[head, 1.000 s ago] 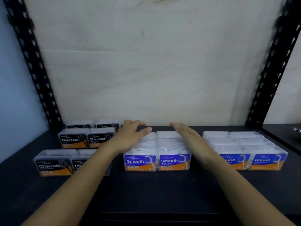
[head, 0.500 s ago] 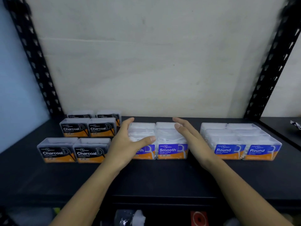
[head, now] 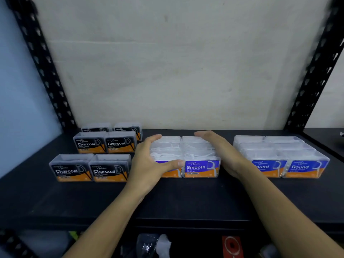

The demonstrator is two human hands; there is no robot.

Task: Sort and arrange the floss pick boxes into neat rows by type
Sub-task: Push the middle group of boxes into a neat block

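Both hands flank the Smooth boxes (head: 202, 165), a block two wide and several deep on the black shelf (head: 186, 198). The left hand (head: 149, 164) is cupped against the block's left side, fingers along the lids and thumb across the front label of the nearest left box; the right hand (head: 221, 153) lies flat and unclenched against the block's right side. Neither hand lifts anything: they press inward on the block rather than grip a single box. Compared with a second ago, the hands have dropped from resting over the lids to bracketing the sides, and the left thumb now covers a label that was readable then; the block itself appears not to have shifted. Left of the left hand stand the Charcoal boxes (head: 109, 169), in three pairs with open gaps between the pairs. Right of the right hand, touching its wrist region in view, sit the Round boxes (head: 305, 167), packed close. Judged from this layout, sorting by type is finished and squaring of the middle group is in hand; the loosely spaced Charcoal rows probably remain to be closed up.
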